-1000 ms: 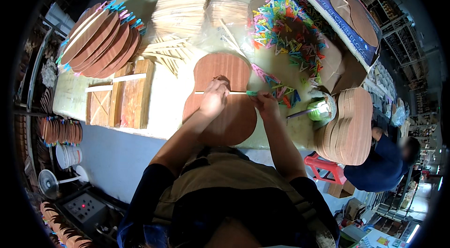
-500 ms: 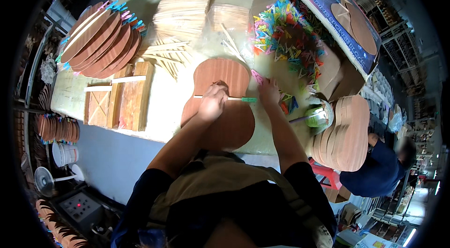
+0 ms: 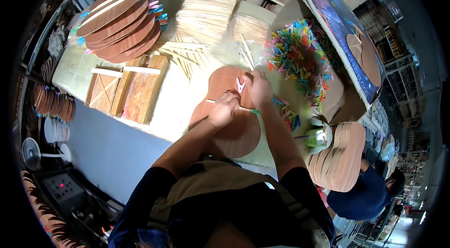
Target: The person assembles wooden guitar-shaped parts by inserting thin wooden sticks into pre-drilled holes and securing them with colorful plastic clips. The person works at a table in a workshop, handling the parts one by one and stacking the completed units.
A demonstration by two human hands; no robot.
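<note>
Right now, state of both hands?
Left hand: fingers bunched over the thin pale wooden strip; grip cannot be told.
Right hand: closed, holding a small pink plastic clip at its fingertips.

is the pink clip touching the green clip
Apart: the head view shows the pink clip near the right hand and the green clip lower down, with brown board visible between them.
</note>
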